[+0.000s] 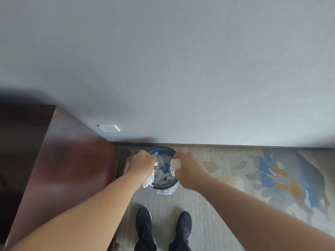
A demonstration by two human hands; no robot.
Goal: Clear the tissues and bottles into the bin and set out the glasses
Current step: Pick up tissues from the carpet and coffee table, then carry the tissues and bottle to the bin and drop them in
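You're in a furnished living-type room, home or hotel, can't tell which. Plain grey wall (181, 69) on the far side, with a white socket (108, 128) set low and dark wood skirting (235, 146) at its base. Patterned carpet (208, 223), blue and orange motif at right. Dark polished wood cabinet (68, 160) at left. Small lined waste bin (163, 149) on the carpet by the wall, just beside the cabinet.

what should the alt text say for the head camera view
Seen from above, a person's left hand holds a blue-capped bottle and the right hand a crumpled tissue, both over a small round bin. The bin stands on patterned carpet beside a dark wooden cabinet.
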